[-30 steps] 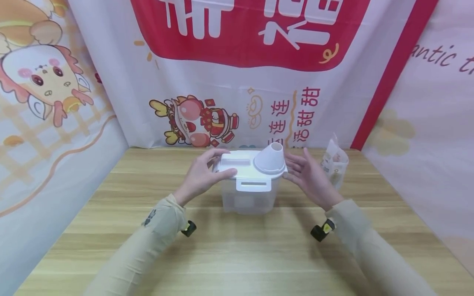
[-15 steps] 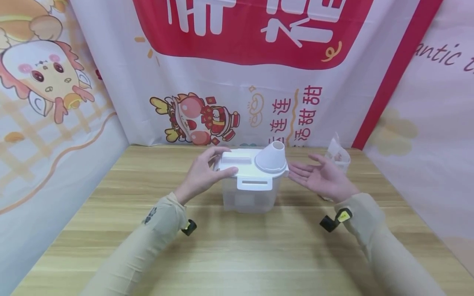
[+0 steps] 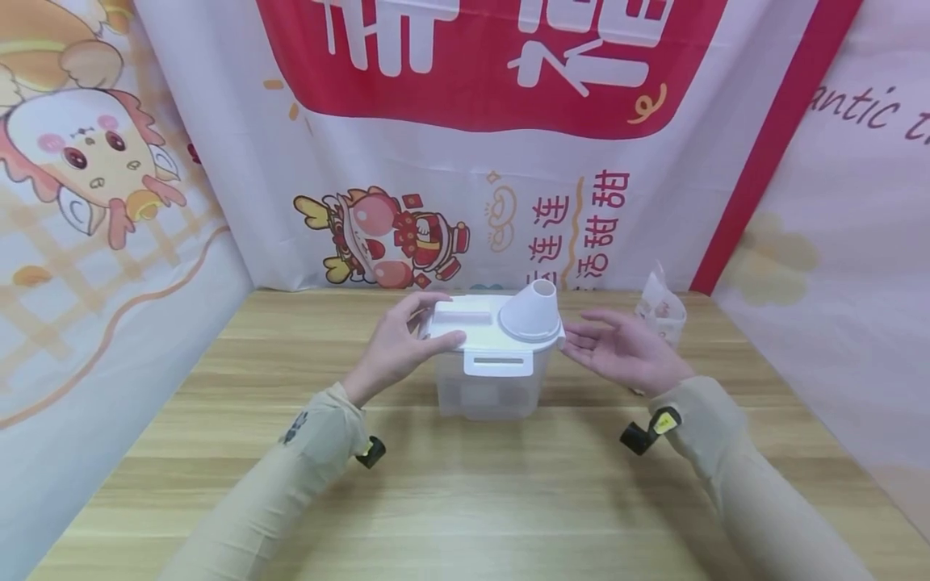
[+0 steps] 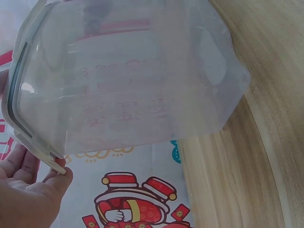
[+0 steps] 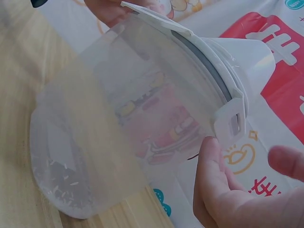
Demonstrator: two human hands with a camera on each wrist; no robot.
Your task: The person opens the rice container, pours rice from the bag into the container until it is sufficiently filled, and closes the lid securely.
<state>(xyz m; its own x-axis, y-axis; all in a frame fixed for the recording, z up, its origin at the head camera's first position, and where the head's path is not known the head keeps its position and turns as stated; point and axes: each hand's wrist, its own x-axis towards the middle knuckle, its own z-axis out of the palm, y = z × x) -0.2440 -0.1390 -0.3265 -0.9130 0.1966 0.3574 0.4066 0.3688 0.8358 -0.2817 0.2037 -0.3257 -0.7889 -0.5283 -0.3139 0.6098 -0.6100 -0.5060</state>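
White plastic lid (image 3: pixel 479 336): it sits on the box, with its cone spout (image 3: pixel 534 313) at 2 o'clock; whether the whole edge is seated, I cannot tell.
Clear box (image 3: pixel 487 397): upright on the wooden table (image 3: pixel 479 500), between the two hands.
Left hand (image 3: pixel 395 337): at 9 o'clock of the box, it grips the lid's end, thumb on the near side, fingers on the far side.
Right hand (image 3: pixel 628 351): at 3 o'clock, its fingers are loose and grasp nothing; one fingertip is at the end latch (image 5: pixel 223 121).
Latch handling: the end latch juts outward, so I judge it is not fastened. Best to keep the left grip firm, and to move the latch by its free edge, with even force; a sudden push could slide the box or strain the hinge.
Printed bag (image 3: pixel 663 313): between 2 and 3 o'clock, partly hidden behind the right hand.
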